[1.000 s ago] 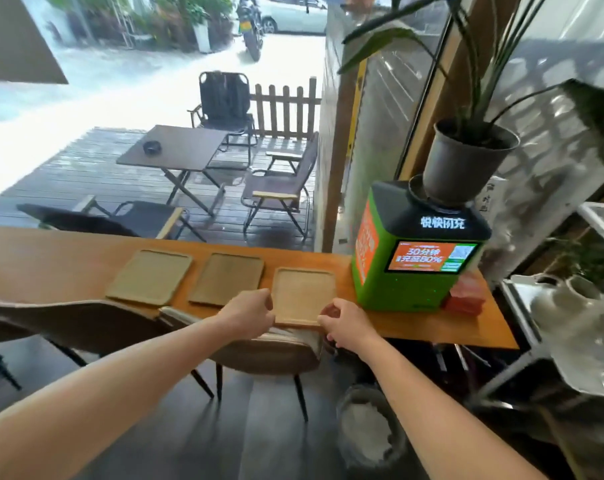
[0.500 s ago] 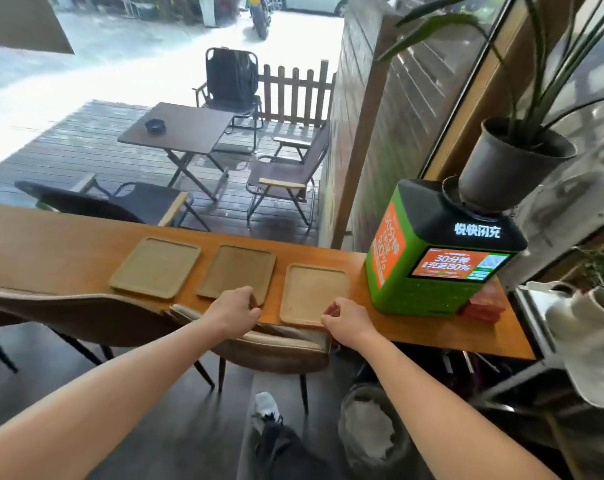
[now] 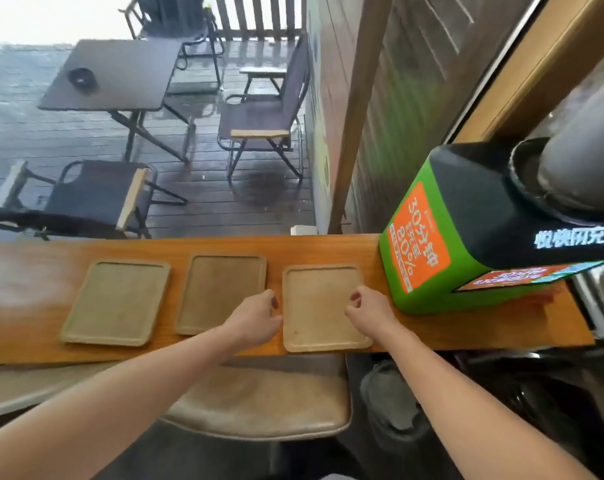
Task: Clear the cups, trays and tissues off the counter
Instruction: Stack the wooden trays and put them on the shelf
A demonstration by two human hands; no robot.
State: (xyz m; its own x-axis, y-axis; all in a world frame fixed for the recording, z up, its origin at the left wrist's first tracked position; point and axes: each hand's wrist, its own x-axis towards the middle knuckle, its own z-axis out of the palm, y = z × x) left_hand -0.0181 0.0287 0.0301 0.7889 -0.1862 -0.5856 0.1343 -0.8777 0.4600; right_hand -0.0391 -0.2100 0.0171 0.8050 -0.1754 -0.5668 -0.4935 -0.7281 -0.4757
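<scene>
Head view looks down on a wooden counter with three empty trays in a row. Between the two hands lies the right tray. Left hand sits at its left edge, right hand at its right edge, fingers of both curled loosely; whether they grip the rim, I cannot tell. Left of the left hand lie the middle tray and the left tray. Just right of the right hand stands a green charging box.

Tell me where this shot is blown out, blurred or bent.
Head view: daylight over the patio table is blown out at top left; a pale glare patch sits on the counter at left; the grey pot is smeared by motion blur; the wide lens bows the green charging box; the trays and both hands stay fairly sharp.
</scene>
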